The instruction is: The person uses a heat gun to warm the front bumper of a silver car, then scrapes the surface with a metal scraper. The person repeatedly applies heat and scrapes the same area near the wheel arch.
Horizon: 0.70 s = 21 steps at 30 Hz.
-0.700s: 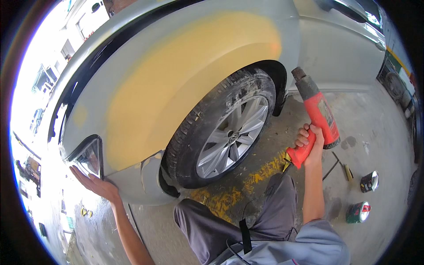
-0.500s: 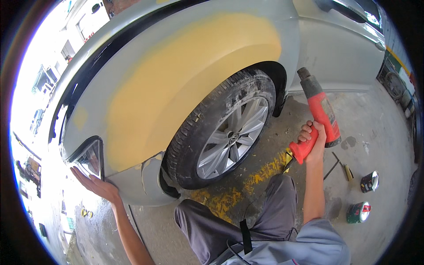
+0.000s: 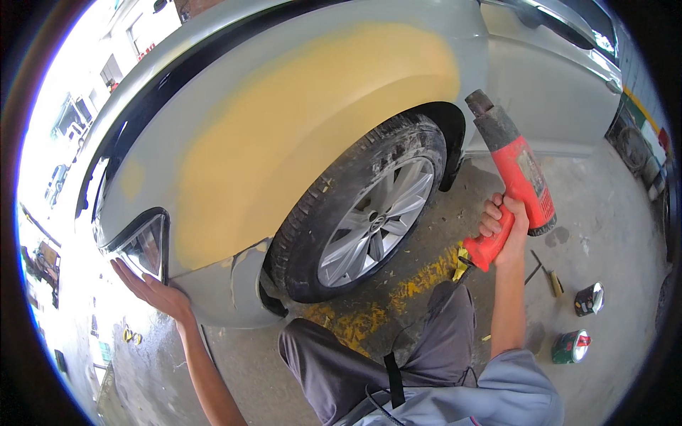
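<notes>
Two small tins (image 3: 579,323), seemingly labelled, on floor (image 3: 611,234).

I see the red heat gun (image 3: 517,183) gripped by its handle in my right hand (image 3: 503,228), dark nozzle tilted up toward the wheel arch. My left hand (image 3: 153,292) lies flat on the bumper (image 3: 213,295), under the headlight (image 3: 142,245).
</notes>
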Tool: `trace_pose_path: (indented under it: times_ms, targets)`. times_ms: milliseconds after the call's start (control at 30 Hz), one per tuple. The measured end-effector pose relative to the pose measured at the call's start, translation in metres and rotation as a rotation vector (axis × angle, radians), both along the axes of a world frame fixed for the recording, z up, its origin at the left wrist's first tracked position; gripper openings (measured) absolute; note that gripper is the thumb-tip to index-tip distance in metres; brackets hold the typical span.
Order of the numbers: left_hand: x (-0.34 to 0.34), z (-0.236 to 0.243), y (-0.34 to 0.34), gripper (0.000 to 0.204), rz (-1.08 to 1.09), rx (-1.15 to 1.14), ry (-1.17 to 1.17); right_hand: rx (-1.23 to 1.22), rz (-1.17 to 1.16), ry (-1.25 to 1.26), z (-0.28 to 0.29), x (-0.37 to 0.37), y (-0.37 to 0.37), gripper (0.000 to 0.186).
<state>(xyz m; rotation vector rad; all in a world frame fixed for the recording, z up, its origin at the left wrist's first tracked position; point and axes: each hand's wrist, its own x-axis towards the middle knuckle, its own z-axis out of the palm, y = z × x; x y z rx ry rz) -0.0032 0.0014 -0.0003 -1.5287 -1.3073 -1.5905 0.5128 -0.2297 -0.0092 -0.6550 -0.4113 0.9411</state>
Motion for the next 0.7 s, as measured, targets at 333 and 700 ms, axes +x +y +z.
trace_pose_path:
  times_ms: [333, 700]
  targets:
    - [-0.002, 0.004, -0.003, 0.063, 0.006, -0.009, 0.006, -0.058, 0.132, -0.078, 0.016, -0.035, -0.002, 0.019]
    - [0.0, 0.004, -0.004, 0.06, -0.022, 0.001, 0.014, -0.051, 0.24, -0.17, 0.021, -0.063, -0.01, 0.021]
